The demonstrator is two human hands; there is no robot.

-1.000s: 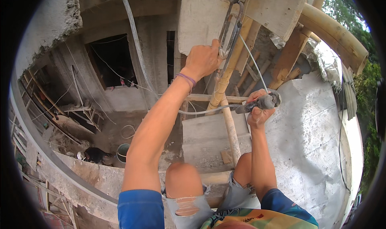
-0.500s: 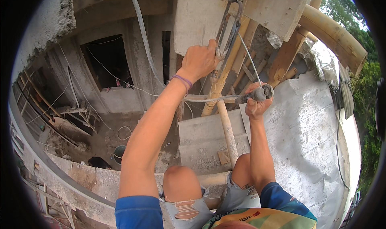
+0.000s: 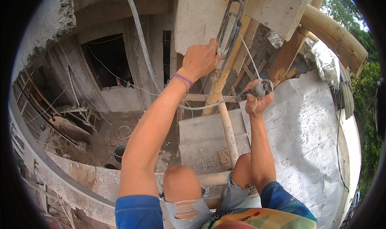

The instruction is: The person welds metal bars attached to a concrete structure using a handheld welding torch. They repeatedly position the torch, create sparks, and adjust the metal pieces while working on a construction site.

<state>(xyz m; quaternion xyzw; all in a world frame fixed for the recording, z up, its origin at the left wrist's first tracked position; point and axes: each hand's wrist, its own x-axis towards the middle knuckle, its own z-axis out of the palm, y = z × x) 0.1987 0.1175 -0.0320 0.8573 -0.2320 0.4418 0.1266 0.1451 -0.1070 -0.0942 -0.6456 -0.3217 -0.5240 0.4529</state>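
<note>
By the bamboo pole (image 3: 219, 86) at upper centre, only the right side has stirred

From here I see the dark metal bars (image 3: 236, 30) leaning beside it, the left hand (image 3: 200, 59) staying curled onto their lower part; the right hand (image 3: 258, 105), closed around the dark-grey tool (image 3: 257, 90) right of centre, has edged up the frame, and the cable (image 3: 205, 107) now sags lower, so the thin pale rod (image 3: 250, 57) slants up-left, its far end near the bars, though I can't tell if they touch
</note>
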